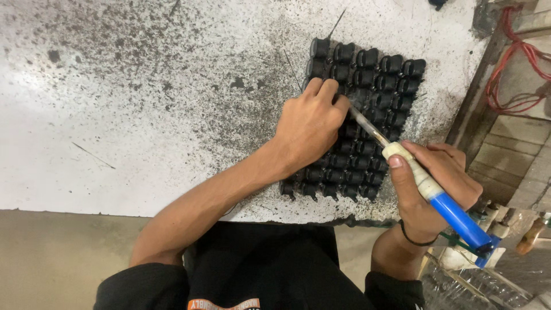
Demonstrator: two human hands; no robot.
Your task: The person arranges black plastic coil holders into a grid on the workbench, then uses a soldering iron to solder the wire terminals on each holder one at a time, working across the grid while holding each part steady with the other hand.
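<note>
- Nearest to you, your right hand point(433, 189) is closed around a soldering iron point(427, 186), thumb pressed along its pale collar, the blue handle running back past your wrist toward the lower right.
- A dark band point(416, 240) sits on that wrist.
- The iron's metal shaft slants up and left, and its tip reaches the black parts just beside your left fingers.
- Your left hand point(310, 126) lies knuckles up on a block of small black parts point(367, 103), fingers curled and pressing down on them; whether it pinches anything you cannot tell.
- The parts stand in tight rows on a white, black-speckled table point(143, 86), near its right edge.
- Farther right, red wires point(511, 63) loop over wooden slats point(516, 149).
</note>
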